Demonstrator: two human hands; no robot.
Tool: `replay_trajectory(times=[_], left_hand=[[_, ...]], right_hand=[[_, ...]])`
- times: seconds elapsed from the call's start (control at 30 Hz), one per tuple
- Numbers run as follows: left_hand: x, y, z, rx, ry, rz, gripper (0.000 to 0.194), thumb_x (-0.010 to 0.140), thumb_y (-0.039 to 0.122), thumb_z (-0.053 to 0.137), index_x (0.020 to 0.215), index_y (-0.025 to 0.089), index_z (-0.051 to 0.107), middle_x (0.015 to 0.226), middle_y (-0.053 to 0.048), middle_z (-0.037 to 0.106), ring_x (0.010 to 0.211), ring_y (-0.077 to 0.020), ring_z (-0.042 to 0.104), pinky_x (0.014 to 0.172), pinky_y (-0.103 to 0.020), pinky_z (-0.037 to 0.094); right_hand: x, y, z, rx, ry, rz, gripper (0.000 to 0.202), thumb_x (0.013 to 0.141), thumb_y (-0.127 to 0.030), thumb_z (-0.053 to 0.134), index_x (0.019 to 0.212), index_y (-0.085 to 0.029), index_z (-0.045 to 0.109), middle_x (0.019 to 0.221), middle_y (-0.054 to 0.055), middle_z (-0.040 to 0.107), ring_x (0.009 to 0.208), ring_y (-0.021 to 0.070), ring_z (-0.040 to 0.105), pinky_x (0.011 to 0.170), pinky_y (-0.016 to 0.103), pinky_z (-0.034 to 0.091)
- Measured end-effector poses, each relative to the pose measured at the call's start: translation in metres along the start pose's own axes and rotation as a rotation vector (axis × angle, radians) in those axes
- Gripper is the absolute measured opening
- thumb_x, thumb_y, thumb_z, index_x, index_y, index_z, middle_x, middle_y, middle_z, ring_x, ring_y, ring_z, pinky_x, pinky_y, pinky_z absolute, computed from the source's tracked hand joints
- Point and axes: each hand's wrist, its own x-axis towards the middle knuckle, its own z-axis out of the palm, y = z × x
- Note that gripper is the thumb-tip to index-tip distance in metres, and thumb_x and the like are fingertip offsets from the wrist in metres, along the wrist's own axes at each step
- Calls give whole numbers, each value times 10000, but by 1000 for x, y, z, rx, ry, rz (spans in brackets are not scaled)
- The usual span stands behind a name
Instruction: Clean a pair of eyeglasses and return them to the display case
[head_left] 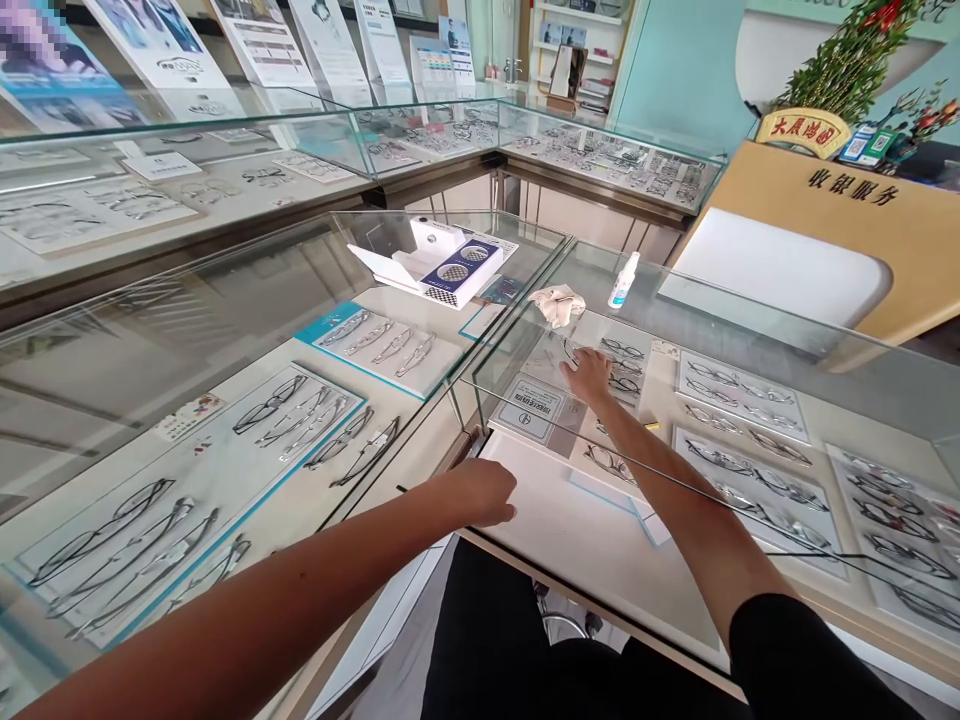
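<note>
My right hand [589,377] is over the glass top of the right display case, its fingers at a thin pair of glasses [570,350]. Whether the fingers grip that frame is too small to tell. A crumpled beige cloth [557,305] lies just beyond the hand, and a white spray bottle [624,280] stands behind it to the right. My left hand [484,493] is curled at the near corner of the cases, its fingers bent; a thin dark tip shows beside the wrist, and what it holds, if anything, is hidden.
Glass edges [566,250] run between the two cases. An open white and blue box [457,268] rests on the left case. Rows of eyeglasses [274,402] lie inside under glass. A wooden counter [847,200] with a plant stands at the back right.
</note>
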Motion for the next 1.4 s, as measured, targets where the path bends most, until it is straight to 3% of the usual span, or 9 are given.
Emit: replay_trajectory(times=[0.13, 0.53, 0.67, 0.83, 1.0, 1.13, 1.23, 1.3, 1.4], left_hand=[[0, -2, 3, -29, 9, 8, 359, 1076, 421, 603, 1221, 161, 803, 1285, -199, 825, 1187, -395, 797, 986, -481, 615], [-11, 7, -6, -7, -23, -9, 430, 1116, 420, 566, 1340, 130, 790, 1361, -207, 806, 1236, -395, 793, 1009, -494, 629], [-9, 6, -5, -24, -3, -3, 402, 1108, 424, 590, 1303, 141, 798, 1318, -202, 816, 1228, -387, 796, 1012, -473, 622], [-1, 1, -1, -33, 47, 10, 360, 1090, 425, 617, 1228, 156, 811, 1243, -199, 825, 1134, -369, 808, 966, -453, 614], [6, -3, -2, 19, 138, 90, 347, 1089, 426, 591, 1097, 163, 817, 1161, -173, 841, 1047, -343, 791, 877, -423, 565], [6, -3, -7, 25, 235, 165, 422, 1071, 407, 549, 752, 187, 714, 812, -120, 769, 776, -269, 717, 765, -401, 482], [3, -2, -12, 3, 289, 187, 461, 1055, 419, 541, 651, 203, 589, 701, -90, 689, 691, -240, 641, 693, -394, 399], [1, -1, -16, -3, 318, 179, 490, 1065, 431, 518, 629, 209, 490, 676, -79, 647, 673, -222, 594, 669, -387, 355], [-4, -3, -22, -10, 374, 182, 522, 1093, 457, 467, 643, 218, 357, 646, -62, 573, 635, -201, 506, 653, -386, 308]], right_hand=[[11, -4, 6, -15, -34, 18, 607, 1104, -484, 517, 1569, -136, 695, 1683, 184, 610, 1612, 411, 428, 1324, 506, 286], [28, -9, 34, -46, -76, 49, 612, 1113, -540, 503, 1497, -129, 744, 1659, 195, 618, 1577, 423, 431, 1308, 542, 279], [26, -11, 32, -43, -64, 49, 571, 1096, -507, 527, 1447, -124, 764, 1628, 206, 637, 1546, 434, 456, 1302, 566, 293], [6, -16, 21, -41, -9, -7, 569, 1100, -480, 530, 1535, -154, 700, 1735, 198, 541, 1585, 419, 413, 1326, 584, 270], [-52, -28, 5, -53, 5, -185, 512, 1093, -446, 594, 1495, -150, 708, 1719, 205, 555, 1598, 397, 412, 1342, 557, 267], [-125, -33, -20, -71, -173, -371, 458, 1085, -418, 655, 1468, -174, 718, 1718, 199, 551, 1554, 384, 477, 1315, 549, 344], [-186, -25, -56, -36, -359, -520, 452, 1140, -434, 595, 1496, -181, 711, 1684, 195, 589, 1579, 370, 497, 1308, 586, 380], [-226, -13, -87, -30, -457, -586, 447, 1159, -481, 569, 1460, -195, 734, 1601, 182, 657, 1493, 366, 586, 1279, 611, 425], [-281, 11, -133, -63, -456, -659, 458, 1209, -437, 430, 1459, -215, 743, 1601, 164, 680, 1459, 357, 628, 1250, 613, 477]])
